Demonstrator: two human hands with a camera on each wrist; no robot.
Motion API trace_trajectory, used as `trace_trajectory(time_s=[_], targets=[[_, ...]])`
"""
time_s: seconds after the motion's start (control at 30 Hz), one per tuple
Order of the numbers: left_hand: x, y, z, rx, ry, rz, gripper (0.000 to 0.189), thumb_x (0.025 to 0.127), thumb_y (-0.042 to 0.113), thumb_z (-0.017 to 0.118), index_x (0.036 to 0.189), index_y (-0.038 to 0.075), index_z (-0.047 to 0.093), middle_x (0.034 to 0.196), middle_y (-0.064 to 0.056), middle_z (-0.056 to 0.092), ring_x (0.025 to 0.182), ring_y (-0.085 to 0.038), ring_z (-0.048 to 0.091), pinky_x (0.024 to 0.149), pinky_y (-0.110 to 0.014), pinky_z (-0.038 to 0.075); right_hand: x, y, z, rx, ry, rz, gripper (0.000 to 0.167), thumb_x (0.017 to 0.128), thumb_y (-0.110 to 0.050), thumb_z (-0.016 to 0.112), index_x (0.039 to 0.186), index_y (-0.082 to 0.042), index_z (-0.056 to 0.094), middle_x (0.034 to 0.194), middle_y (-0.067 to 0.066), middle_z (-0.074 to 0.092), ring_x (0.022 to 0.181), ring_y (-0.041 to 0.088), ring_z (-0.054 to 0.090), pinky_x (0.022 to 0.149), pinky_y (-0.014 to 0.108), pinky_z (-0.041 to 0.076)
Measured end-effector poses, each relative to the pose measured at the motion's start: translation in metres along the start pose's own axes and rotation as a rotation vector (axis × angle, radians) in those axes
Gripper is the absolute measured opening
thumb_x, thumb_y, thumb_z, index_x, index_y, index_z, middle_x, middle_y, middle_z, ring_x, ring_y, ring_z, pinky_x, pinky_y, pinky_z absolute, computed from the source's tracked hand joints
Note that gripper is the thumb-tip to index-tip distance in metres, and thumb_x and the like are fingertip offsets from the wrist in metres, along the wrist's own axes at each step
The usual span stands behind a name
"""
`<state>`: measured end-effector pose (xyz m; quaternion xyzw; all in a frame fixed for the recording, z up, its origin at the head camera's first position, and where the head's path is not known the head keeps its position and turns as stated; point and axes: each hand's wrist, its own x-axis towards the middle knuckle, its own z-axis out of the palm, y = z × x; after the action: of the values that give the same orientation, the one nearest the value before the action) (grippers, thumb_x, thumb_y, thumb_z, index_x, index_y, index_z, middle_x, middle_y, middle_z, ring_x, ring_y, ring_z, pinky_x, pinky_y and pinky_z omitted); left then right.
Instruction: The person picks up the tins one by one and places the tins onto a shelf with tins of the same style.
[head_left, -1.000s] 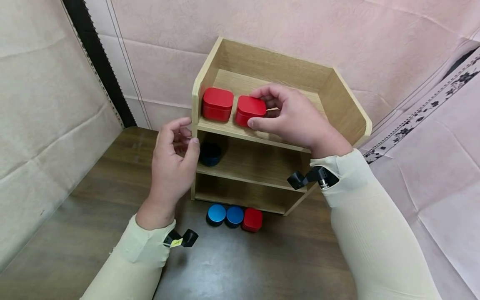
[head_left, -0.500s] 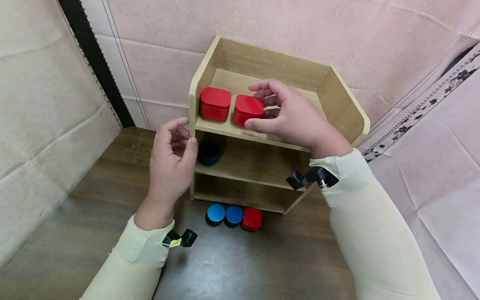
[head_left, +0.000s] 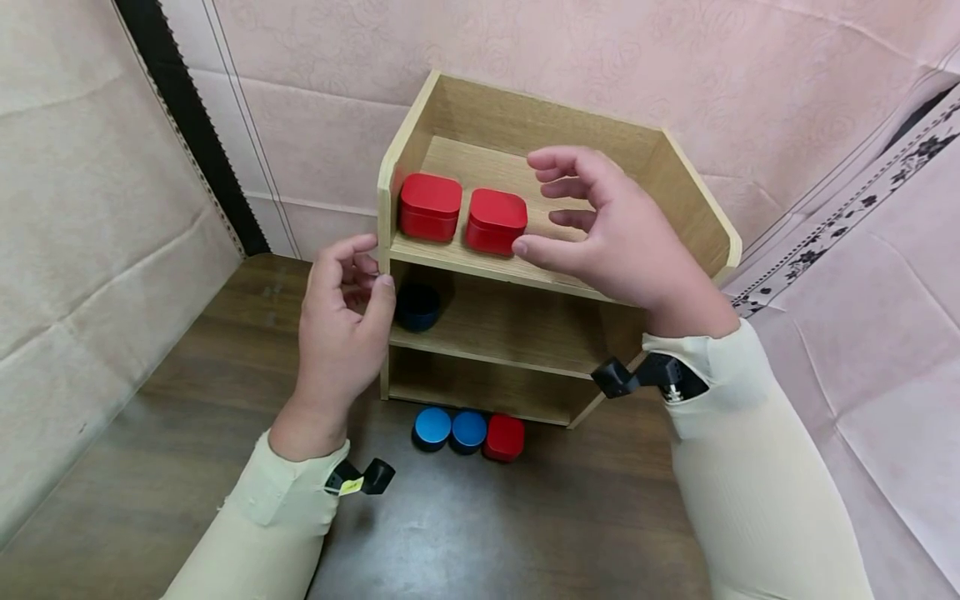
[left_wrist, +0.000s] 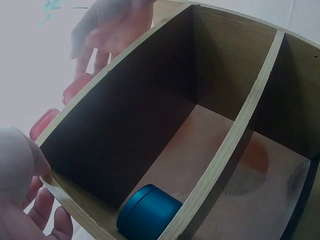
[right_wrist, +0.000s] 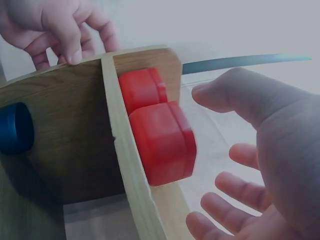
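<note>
On the top tier of a small wooden shelf, two red rounded-square tins sit side by side at the left; the nearer one shows large in the right wrist view. My right hand hovers just right of the second red tin, its fingers spread and curved, holding nothing. My left hand rests against the shelf's left side panel, thumb at the front edge and fingers loosely bent along the outer side. A dark blue round tin stands at the left of the middle tier.
On the brown table, before the shelf's foot, stand two blue round tins and a red tin in a row. Pink cloth hangs behind the shelf, and pale cloth stands at the left.
My right hand has let go of the second red tin and drawn back to the right, its fingers opening. That tin stays on the top tier. The left hand keeps its place.
</note>
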<state>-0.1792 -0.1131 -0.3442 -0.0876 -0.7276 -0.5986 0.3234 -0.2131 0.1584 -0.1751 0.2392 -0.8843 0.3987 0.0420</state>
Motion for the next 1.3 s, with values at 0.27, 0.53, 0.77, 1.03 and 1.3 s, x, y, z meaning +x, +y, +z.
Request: trace_trajectory(time_s=[0.27,0.53,0.77,1.03,1.3], targets=[[0.0,0.001,0.0,-0.017,-0.007,-0.008,0.043,0.108,0.005,0.064,0.151,0.008,0.059,0.126,-0.013,0.061,0.107,-0.011,0.058,0.09,-0.031,0.05,-0.025,0.002,-0.002,-0.029,0.102,-0.073,0.079,0.087,-0.019,0.097,0.157,-0.024,0.061,0.154,-0.006,0.057,0.14,0.012,0.056,0.118,0.036,0.056],[-0.001,0.0,0.0,-0.008,-0.005,-0.008,0.043,0.108,0.005,0.064,0.151,0.008,0.059,0.126,-0.012,0.061,0.107,-0.009,0.058,0.09,-0.031,0.05,-0.054,0.002,0.005,0.004,0.144,-0.135,0.081,0.084,-0.008,0.098,0.155,-0.021,0.063,0.153,-0.005,0.058,0.14,0.012,0.055,0.116,0.027,0.055],[-0.001,0.001,0.0,-0.012,-0.004,-0.006,0.044,0.108,0.005,0.065,0.151,0.007,0.059,0.125,-0.013,0.061,0.107,-0.01,0.058,0.09,-0.031,0.05,-0.077,0.008,0.013,0.045,0.154,-0.233,0.086,0.078,0.005,0.097,0.155,-0.015,0.064,0.149,-0.003,0.061,0.141,0.022,0.058,0.115,0.027,0.056],[0.0,0.001,0.001,-0.011,-0.004,0.0,0.044,0.107,0.005,0.064,0.151,0.007,0.059,0.125,-0.013,0.061,0.107,-0.011,0.058,0.09,-0.031,0.05,-0.102,0.02,0.026,0.082,0.143,-0.289,0.09,0.072,0.013,0.098,0.153,0.0,0.062,0.152,0.009,0.06,0.139,0.035,0.057,0.116,0.03,0.056],[-0.001,0.001,0.0,0.009,-0.005,-0.003,0.043,0.108,0.008,0.064,0.151,0.009,0.059,0.125,-0.012,0.061,0.108,-0.012,0.058,0.089,-0.03,0.05,-0.124,0.035,0.042,0.106,0.139,-0.278,0.09,0.069,0.011,0.1,0.15,-0.002,0.064,0.149,0.012,0.06,0.135,0.022,0.06,0.117,0.031,0.055]])
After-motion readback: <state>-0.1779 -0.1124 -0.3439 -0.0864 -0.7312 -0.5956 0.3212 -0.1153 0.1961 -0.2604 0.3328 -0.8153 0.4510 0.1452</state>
